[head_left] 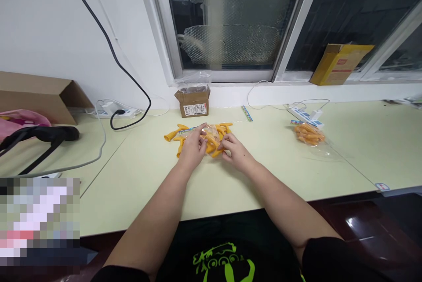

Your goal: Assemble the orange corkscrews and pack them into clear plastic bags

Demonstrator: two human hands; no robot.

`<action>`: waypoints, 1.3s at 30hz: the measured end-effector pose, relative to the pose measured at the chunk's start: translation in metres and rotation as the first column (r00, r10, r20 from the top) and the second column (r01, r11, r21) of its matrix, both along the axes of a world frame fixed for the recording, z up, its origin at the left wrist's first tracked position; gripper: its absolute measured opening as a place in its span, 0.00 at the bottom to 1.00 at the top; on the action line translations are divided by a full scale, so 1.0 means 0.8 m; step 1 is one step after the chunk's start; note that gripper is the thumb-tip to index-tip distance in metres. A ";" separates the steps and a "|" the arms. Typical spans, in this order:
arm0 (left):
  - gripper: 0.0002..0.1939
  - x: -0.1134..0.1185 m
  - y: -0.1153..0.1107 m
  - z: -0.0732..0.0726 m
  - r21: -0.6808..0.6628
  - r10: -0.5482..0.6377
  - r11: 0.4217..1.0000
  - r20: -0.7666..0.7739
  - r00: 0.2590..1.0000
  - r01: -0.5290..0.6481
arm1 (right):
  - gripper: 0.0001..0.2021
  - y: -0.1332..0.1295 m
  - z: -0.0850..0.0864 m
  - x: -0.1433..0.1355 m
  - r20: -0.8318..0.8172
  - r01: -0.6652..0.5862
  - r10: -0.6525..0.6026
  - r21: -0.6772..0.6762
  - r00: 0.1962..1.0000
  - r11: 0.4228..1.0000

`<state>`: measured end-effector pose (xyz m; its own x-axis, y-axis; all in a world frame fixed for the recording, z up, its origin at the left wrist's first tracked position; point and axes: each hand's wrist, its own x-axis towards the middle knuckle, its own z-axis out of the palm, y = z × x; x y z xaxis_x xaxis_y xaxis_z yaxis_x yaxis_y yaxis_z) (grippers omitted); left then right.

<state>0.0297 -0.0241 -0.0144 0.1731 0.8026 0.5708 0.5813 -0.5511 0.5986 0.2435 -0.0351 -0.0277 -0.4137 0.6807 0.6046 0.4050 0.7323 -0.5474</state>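
Observation:
On the pale table, my left hand [194,146] is closed at the left side of a clear plastic bag [211,131], its fingers curled over the plastic. My right hand [235,152] pinches a yellow-orange plastic piece [216,152] at the bag's right side; its fingertips partly hide it. More such hollow, branched pieces lie around the bag, among them one yellow-orange piece [171,134] to the left of my left hand. A colourful strip across the bag's top shows just above my left hand. How many pieces are inside the bag is hidden by my fingers.
A second bag of orange pieces [308,133] lies to the right, near a white power strip [310,117]. Behind my hands stand a small cardboard box [194,102] and a colourful card strip [246,113]. A black cable [108,44] hangs at the left.

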 end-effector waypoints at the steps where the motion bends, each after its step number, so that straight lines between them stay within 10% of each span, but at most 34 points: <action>1: 0.28 0.000 0.000 0.000 -0.008 0.008 1.000 0.025 1.000 -0.008 | 0.13 -0.002 -0.001 -0.003 0.026 0.041 -0.041 0.000 0.999 0.999; 7: 0.14 0.002 0.007 -0.004 -0.001 0.109 0.994 0.036 0.993 -0.109 | 0.11 -0.007 0.000 -0.012 0.004 0.281 -0.281 -0.043 0.960 0.959; 20: 0.07 0.005 0.008 -0.002 0.010 0.025 1.000 0.135 0.991 -0.026 | 0.16 -0.032 0.000 -0.046 0.425 0.394 -0.295 -0.165 0.856 0.904; 29: 0.08 0.003 0.005 0.001 0.079 -0.153 0.985 -0.043 0.987 0.156 | 0.31 -0.020 -0.019 -0.051 0.202 0.256 -0.206 -0.265 0.957 0.930; 39: 0.11 0.011 0.001 -0.004 0.074 -0.148 0.985 -0.081 0.986 0.154 | 0.12 -0.003 -0.027 -0.040 0.129 0.126 -0.091 -0.301 0.988 0.945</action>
